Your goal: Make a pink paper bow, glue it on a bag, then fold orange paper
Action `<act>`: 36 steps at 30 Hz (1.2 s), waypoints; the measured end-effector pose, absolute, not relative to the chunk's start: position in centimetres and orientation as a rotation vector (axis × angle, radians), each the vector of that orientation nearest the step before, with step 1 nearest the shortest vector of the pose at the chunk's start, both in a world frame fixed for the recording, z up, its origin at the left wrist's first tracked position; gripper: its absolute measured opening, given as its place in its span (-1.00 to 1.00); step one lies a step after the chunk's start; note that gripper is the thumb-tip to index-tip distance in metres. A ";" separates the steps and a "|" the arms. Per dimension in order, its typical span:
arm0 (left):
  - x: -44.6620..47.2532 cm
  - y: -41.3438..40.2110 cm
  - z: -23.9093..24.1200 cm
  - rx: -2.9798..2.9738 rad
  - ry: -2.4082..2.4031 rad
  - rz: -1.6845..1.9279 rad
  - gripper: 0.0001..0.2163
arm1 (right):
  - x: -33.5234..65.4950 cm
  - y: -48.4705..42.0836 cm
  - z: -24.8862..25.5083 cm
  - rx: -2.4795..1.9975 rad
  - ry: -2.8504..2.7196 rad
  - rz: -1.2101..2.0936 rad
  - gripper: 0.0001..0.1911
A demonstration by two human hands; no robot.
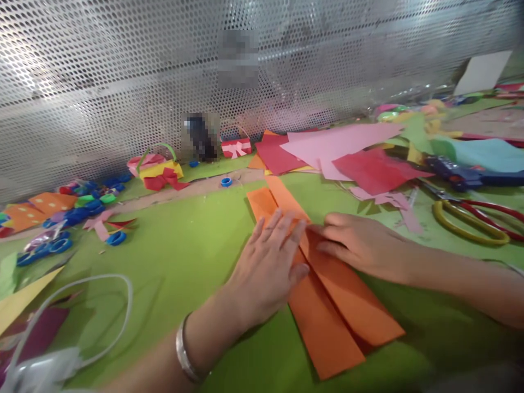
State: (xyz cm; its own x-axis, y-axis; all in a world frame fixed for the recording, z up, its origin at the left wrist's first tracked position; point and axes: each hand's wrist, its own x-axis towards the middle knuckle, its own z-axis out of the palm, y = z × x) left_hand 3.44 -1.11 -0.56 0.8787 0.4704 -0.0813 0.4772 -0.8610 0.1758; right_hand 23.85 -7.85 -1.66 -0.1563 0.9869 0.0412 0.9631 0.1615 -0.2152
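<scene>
A long sheet of orange paper lies on the green table top, its two long sides folded in so that their edges run close together along the middle. My left hand rests flat across the upper part of the paper, fingers stretched out and a little apart. From the right, my right hand bends its fingers against the right-hand fold, close to my left fingertips. The fingers of this hand are curled together at the paper's surface, and the fold's edge is partly hidden beneath them.
Scissors with yellow and red handles lie at the right. Coloured paper sheets are piled at the back. Small paper baskets stand near the perforated metal panel. A white cable loops at the left; blue rings lie beyond it.
</scene>
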 end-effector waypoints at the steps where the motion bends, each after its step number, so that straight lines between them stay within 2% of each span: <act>1: 3.4 -1.2 -0.8 2.862 0.665 -0.026 -0.44 | 23.7 -8.0 -1.9 -1.939 -2.266 0.148 -0.70; 5: 3.5 -1.5 -1.1 2.816 0.645 -0.062 -0.44 | 23.9 -9.0 -2.1 -1.816 -2.327 0.132 -0.66; 9: 3.6 -1.5 -0.6 2.771 0.698 -0.137 -0.45 | 25.3 -9.0 -2.1 -1.700 -2.436 -0.042 -0.57; 23: 3.6 -1.4 -0.2 2.792 0.671 -0.244 -0.40 | 26.5 5.2 -2.9 -2.129 -2.329 -0.245 -0.53; 29: 3.7 -1.4 -0.1 2.823 0.670 -0.269 -0.35 | 26.7 1.3 -2.0 -2.027 -2.394 -0.372 -0.62; 33: 3.7 -1.3 -0.2 2.844 0.651 -0.258 -0.37 | 28.0 -2.1 0.1 -1.947 -2.295 -0.470 -0.52; 36: 3.6 -1.2 -0.1 2.867 0.652 -0.289 -0.35 | 27.9 -3.5 0.3 -1.653 -2.452 -0.339 -0.67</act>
